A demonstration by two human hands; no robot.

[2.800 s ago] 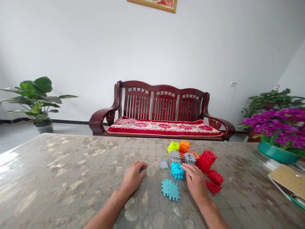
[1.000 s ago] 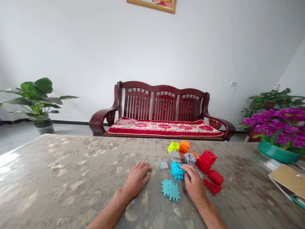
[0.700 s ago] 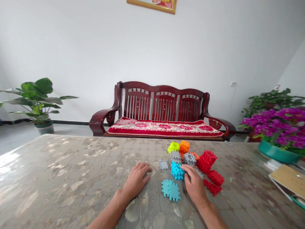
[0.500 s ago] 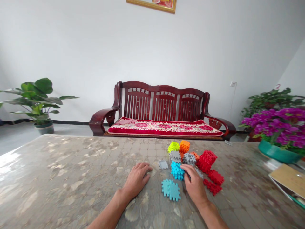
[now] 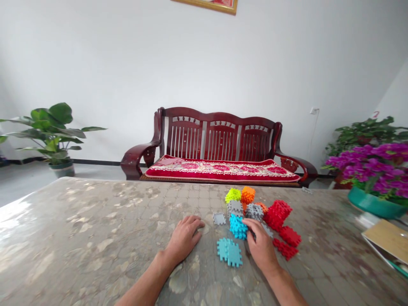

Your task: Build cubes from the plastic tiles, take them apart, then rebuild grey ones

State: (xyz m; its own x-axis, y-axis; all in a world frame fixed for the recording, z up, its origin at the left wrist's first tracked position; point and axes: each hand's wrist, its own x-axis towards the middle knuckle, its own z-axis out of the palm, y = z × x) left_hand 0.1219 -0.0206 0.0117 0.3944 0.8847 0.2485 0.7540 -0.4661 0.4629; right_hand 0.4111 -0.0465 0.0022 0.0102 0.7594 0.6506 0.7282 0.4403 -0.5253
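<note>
My left hand (image 5: pixel 185 236) lies palm down on the table, its fingers loosely spread and nothing in it. Beside the bright blue stack of notched interlocking tiles (image 5: pixel 238 226) rests my right hand (image 5: pixel 259 243). Its fingertips reach the stack's right edge, and the fingers are stretched out without visibly gripping anything. Nearer to me lie overlapping teal tiles (image 5: pixel 229 252), between the two hands. A single grey tile (image 5: pixel 219 218) sits left of the blue stack. Behind stand grey stacks (image 5: pixel 235 208), a yellow-green stack (image 5: pixel 233 195) and an orange stack (image 5: pixel 247 194). Part of another grey tile shows behind my right hand.
Red tile stacks (image 5: pixel 278 214) stand to the right, with more red tiles (image 5: pixel 286 249) in front. A teal planter (image 5: pixel 376 204) of purple flowers and a brown notebook (image 5: pixel 387 238) occupy the table's right side. Beyond the far edge is a wooden bench (image 5: pixel 219 140).
The view has shifted very slightly. Both hands and the tiles stay in the same places relative to each other.
</note>
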